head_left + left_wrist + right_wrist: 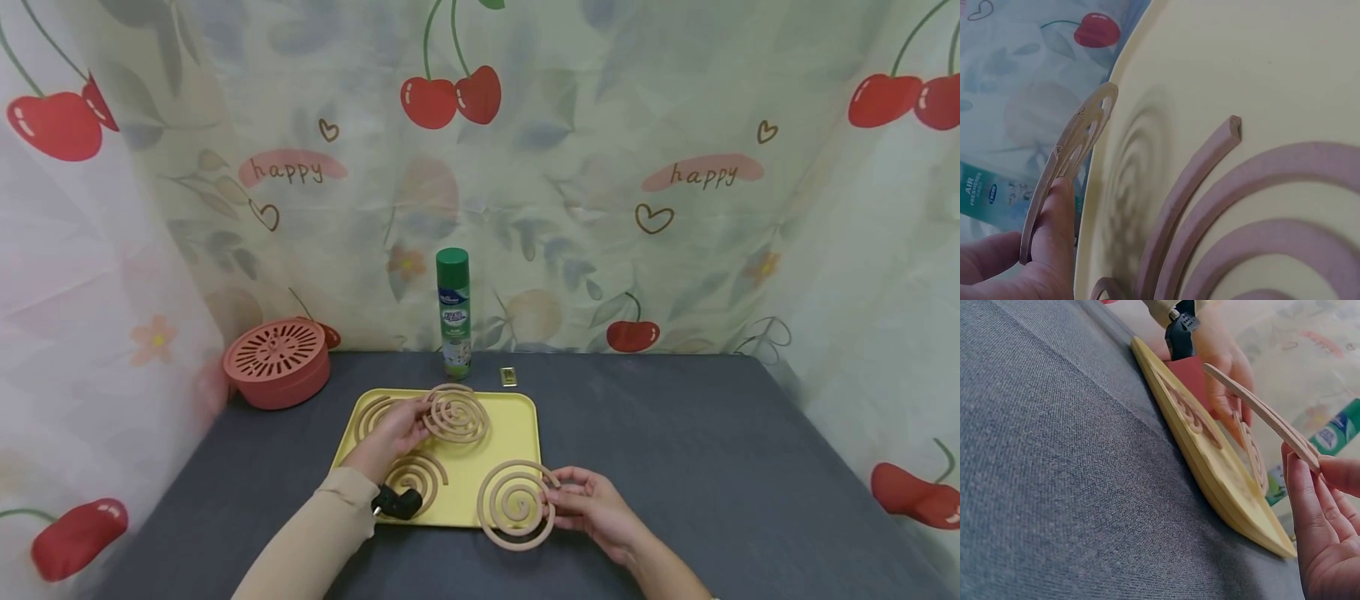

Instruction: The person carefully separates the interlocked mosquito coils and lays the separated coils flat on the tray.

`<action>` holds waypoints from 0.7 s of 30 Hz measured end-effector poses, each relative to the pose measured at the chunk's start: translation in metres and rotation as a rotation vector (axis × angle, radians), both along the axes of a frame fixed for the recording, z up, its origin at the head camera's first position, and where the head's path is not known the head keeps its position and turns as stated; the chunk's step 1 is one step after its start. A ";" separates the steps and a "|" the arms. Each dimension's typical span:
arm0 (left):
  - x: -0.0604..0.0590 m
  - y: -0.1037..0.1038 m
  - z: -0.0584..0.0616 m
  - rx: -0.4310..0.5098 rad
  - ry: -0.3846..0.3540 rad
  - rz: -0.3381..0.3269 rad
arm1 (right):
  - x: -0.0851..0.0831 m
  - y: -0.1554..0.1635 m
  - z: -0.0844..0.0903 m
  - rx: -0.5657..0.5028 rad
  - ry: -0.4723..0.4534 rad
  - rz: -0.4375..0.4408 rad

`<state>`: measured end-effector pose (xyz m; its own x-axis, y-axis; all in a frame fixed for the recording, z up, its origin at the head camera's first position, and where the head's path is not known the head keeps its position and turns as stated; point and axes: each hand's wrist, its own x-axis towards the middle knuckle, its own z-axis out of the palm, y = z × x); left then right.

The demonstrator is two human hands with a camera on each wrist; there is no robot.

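A yellow tray (517, 417) lies on the grey table. My left hand (418, 415) pinches a tan spiral coil (455, 412) by its left edge and holds it tilted above the tray's far part. The left wrist view has this coil (1072, 162) edge-on between my fingers (1054, 237), over another coil (1260, 206) lying flat on the tray (1260, 62). My right hand (561, 500) grips a second coil (516, 504) at the tray's near right corner, half over the table. In the right wrist view that coil (1260, 412) is raised above the tray (1222, 481). A further coil (416, 475) lies under my left wrist.
A green spray can (453, 312) stands behind the tray at the table's back edge. A small gold object (508, 377) lies beside it. A red round container with a vented lid (277, 362) sits at the back left. Cherry-print curtains enclose the table.
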<state>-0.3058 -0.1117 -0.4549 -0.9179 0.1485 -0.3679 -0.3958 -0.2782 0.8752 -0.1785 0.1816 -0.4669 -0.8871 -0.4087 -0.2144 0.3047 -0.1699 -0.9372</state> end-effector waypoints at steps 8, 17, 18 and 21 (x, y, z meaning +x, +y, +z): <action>-0.002 -0.001 -0.005 0.007 -0.012 0.008 | 0.001 0.001 -0.001 -0.006 -0.013 -0.004; 0.001 -0.002 -0.009 -0.011 -0.008 0.009 | 0.000 0.003 -0.002 0.005 -0.010 -0.014; 0.002 -0.002 -0.010 -0.016 0.003 0.010 | 0.001 0.004 -0.002 0.005 -0.012 -0.016; 0.002 -0.002 -0.011 -0.030 0.031 0.012 | 0.001 0.004 -0.003 0.008 -0.021 -0.023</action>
